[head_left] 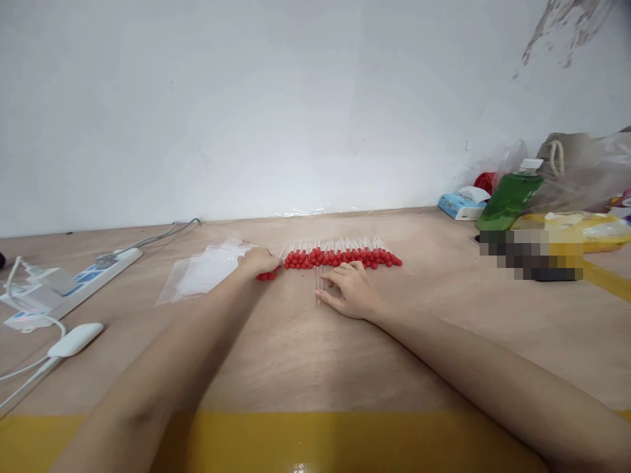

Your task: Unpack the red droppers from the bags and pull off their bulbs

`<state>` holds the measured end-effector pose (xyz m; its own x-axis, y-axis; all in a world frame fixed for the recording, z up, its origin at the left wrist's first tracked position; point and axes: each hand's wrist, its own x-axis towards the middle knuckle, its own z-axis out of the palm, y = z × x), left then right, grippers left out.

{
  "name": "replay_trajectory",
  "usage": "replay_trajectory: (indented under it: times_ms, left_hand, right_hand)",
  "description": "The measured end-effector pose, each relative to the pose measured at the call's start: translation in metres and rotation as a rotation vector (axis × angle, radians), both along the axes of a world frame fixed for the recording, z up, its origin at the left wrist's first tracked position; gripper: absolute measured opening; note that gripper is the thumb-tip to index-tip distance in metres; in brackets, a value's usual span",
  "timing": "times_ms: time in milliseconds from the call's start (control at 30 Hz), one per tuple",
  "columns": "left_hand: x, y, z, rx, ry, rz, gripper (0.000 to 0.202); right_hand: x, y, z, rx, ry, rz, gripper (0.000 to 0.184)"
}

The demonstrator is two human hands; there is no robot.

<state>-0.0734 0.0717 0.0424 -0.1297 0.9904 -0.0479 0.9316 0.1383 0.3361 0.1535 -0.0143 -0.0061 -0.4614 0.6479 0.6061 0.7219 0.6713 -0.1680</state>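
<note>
A row of several white sticks with red tips (345, 255) lies on the wooden table (444, 328), side by side. My left hand (257, 263) rests at the row's left end with fingers curled over a few red-tipped sticks (266, 276). Beside that hand, to the left, lies a stack of clear plastic bags (204, 270). My right hand (350, 289) lies just in front of the row's middle, fingers bent down onto a small bunch of sticks (319, 289) against the table.
A white power strip (93, 274) with plugs, a white adapter (76, 338) and cables sit at the left. At the right stand a green bottle (510, 197), a blue tissue pack (461, 205), bags and yellow packets. Yellow tape runs along the near edge.
</note>
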Motion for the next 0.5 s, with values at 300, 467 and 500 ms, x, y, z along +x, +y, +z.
replay_trajectory:
  times_ms: [300,467,500]
  left_hand:
    - [-0.005,-0.007,0.011,0.255,0.081,0.089,0.021]
    - [-0.001,-0.055,-0.001,0.604,-0.040,-0.261,0.017]
    - [0.002,-0.066,-0.006,0.609,-0.057,-0.352,0.017]
  right_hand:
    - [-0.001,0.004,-0.003,0.002,0.053,-0.048,0.034]
    - [0.000,0.003,-0.006,0.091,0.275,-0.147,0.054]
    - [0.001,0.002,-0.007,0.107,0.298,-0.159,0.061]
